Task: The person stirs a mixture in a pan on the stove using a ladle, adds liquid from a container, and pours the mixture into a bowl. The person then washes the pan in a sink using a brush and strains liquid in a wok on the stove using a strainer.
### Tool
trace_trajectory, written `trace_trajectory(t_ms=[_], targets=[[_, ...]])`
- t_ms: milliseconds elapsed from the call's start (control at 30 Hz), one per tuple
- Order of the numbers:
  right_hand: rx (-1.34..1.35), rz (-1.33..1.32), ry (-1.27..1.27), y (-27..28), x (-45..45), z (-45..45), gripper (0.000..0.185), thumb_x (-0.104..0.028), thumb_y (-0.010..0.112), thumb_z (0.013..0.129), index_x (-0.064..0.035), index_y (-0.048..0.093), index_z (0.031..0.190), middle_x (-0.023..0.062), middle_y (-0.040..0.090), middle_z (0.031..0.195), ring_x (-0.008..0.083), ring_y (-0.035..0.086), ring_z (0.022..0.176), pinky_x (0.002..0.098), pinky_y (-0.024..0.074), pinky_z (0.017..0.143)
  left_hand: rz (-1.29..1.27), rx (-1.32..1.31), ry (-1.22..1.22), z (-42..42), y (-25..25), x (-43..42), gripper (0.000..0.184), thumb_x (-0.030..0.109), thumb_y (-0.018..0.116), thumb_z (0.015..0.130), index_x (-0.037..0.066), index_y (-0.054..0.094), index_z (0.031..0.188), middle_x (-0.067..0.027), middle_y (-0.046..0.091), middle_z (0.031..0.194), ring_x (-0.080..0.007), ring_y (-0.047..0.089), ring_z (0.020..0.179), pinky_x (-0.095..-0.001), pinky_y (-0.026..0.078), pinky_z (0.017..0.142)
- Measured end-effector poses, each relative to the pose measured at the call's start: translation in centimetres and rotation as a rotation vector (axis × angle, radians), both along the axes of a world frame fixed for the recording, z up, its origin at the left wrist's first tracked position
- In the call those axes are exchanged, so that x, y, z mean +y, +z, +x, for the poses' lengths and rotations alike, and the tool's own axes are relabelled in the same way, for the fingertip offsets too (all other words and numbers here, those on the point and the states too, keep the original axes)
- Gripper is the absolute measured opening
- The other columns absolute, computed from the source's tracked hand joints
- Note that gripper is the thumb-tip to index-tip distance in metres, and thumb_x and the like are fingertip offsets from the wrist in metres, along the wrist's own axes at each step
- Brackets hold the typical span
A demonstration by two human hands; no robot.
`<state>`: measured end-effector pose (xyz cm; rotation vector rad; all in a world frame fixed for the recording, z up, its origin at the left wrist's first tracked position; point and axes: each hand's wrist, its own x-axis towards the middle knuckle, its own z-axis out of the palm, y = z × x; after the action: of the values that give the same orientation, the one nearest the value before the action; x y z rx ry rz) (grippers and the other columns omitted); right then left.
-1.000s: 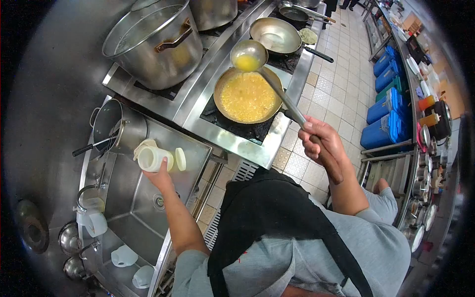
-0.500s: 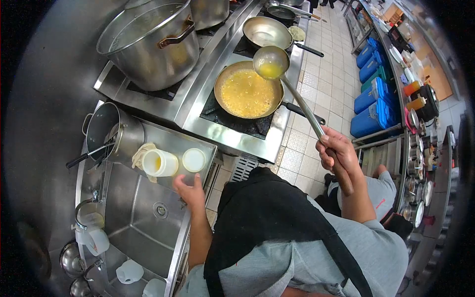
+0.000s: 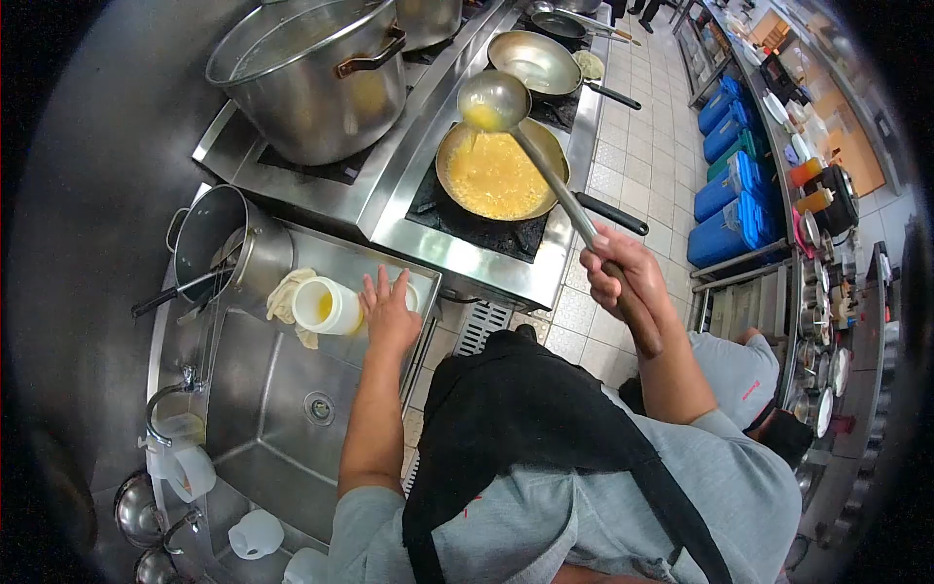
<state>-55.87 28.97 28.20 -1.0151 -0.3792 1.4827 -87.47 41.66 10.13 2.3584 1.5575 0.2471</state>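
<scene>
A white tub (image 3: 344, 313) holding yellow liquid (image 3: 316, 308) stands on the sink ledge (image 3: 375, 255); the left hand (image 3: 389, 316) spreads open over a partly hidden lid (image 3: 413, 298). On the stove (image 3: 467, 261), a pan (image 3: 547, 143) holds lumpy yellow food (image 3: 496, 185); the right hand (image 3: 625, 273) grips a steel ladle (image 3: 556, 182) above.

I count 1 ladle (image 3: 494, 100) in my right hand (image 3: 625, 275), 1 white tub (image 3: 338, 310) beside my left hand (image 3: 391, 319), 2 stockpots (image 3: 321, 107) beyond it and, right of my right, 4 blue bins (image 3: 718, 243).
</scene>
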Motion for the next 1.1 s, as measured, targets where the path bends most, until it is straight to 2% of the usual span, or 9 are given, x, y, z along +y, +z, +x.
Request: trace_trajectory(t_ms=[167,267,333,433,767,867,933,1000,1100], targets=[[-0.051,0.065,-0.035,1.3,0.8,0.9,0.045,-0.016,0.050,0.097,0.0010,0.038,0.137,0.0043,0.054,0.074,0.0052,0.045,0.040,0.0192,0.0414,0.034,-0.097,0.007,-0.064,-1.1,-2.2,0.8,0.064,0.009,0.062,0.075,0.018,0.050,0.137,-0.0166,0.034,0.150,-0.0421,0.027,0.139,-0.0551,0.023,0.114],[-0.211,0.023,-0.092,2.1,-0.5,1.7,0.046,-0.016,0.052,0.094,0.0007,0.042,0.136,0.0043,0.056,0.073,0.0065,0.047,0.041,0.0214,0.0387,0.035,-0.090,-0.050,-0.082,-1.7,-3.4,1.2,0.060,0.010,0.061,0.076,0.017,0.052,0.135,-0.0166,0.037,0.147,-0.0414,0.032,0.135,-0.0533,0.027,0.112],[-0.249,0.004,-0.097,2.4,-1.9,2.1,0.047,-0.016,0.053,0.094,0.0008,0.043,0.137,0.0046,0.056,0.073,0.0066,0.047,0.041,0.0214,0.0382,0.035,0.029,-0.087,-0.093,-1.8,-4.1,0.8,0.057,0.016,0.064,0.079,0.017,0.053,0.134,-0.0159,0.040,0.145,-0.0401,0.036,0.132,-0.0514,0.030,0.110],[-0.302,-0.028,-0.110,2.6,-4.2,2.0,0.048,-0.015,0.053,0.093,0.0006,0.044,0.137,0.0047,0.056,0.072,0.0068,0.047,0.040,0.0214,0.0369,0.034,0.016,-0.059,-0.042,-0.8,-0.1,-1.3,0.058,0.022,0.071,0.077,0.017,0.054,0.133,-0.0152,0.041,0.143,-0.0393,0.037,0.131,-0.0506,0.032,0.109],[-0.181,-0.110,-0.082,1.3,-4.4,0.8,0.044,-0.013,0.053,0.093,0.0027,0.046,0.133,0.0048,0.056,0.070,0.0068,0.047,0.039,0.0209,0.0378,0.034,-0.013,-0.189,0.006,-0.3,1.1,-2.7,0.070,0.023,0.081,0.067,0.014,0.055,0.131,-0.0163,0.047,0.132,-0.0367,0.043,0.122,-0.0466,0.038,0.102],[-0.298,-0.083,-0.066,1.4,-3.0,1.4,0.044,-0.013,0.054,0.093,0.0009,0.046,0.134,0.0046,0.055,0.070,0.0086,0.047,0.039,0.0219,0.0375,0.035,0.093,-0.398,0.007,-0.2,4.2,-3.4,0.068,0.019,0.084,0.065,0.012,0.056,0.126,-0.0175,0.048,0.125,-0.0369,0.046,0.118,-0.0447,0.040,0.100],[-0.448,-0.043,-0.063,1.6,-2.5,1.6,0.049,-0.011,0.056,0.092,-0.0008,0.044,0.139,0.0031,0.054,0.071,0.0087,0.047,0.040,0.0217,0.0377,0.037,0.217,-0.634,0.068,-0.3,7.3,-3.7,0.062,0.016,0.087,0.062,0.009,0.056,0.115,-0.0164,0.049,0.120,-0.0360,0.048,0.113,-0.0447,0.041,0.097],[-0.572,-0.051,-0.068,1.4,-2.5,1.7,0.052,-0.010,0.057,0.092,-0.0009,0.042,0.141,0.0023,0.053,0.071,0.0081,0.047,0.041,0.0216,0.0381,0.038,0.376,-0.687,0.101,-1.3,9.9,-3.4,0.054,0.014,0.088,0.062,0.007,0.052,0.102,-0.0160,0.049,0.118,-0.0347,0.050,0.110,-0.0451,0.042,0.095],[-0.727,-0.059,-0.067,1.1,-2.8,1.7,0.058,-0.006,0.059,0.091,-0.0028,0.038,0.145,-0.0003,0.051,0.073,0.0061,0.047,0.046,0.0212,0.0391,0.040,0.563,-0.842,0.140,-3.9,10.3,-2.1,0.051,0.015,0.088,0.065,0.007,0.049,0.097,-0.0174,0.050,0.120,-0.0350,0.049,0.114,-0.0461,0.042,0.096]])
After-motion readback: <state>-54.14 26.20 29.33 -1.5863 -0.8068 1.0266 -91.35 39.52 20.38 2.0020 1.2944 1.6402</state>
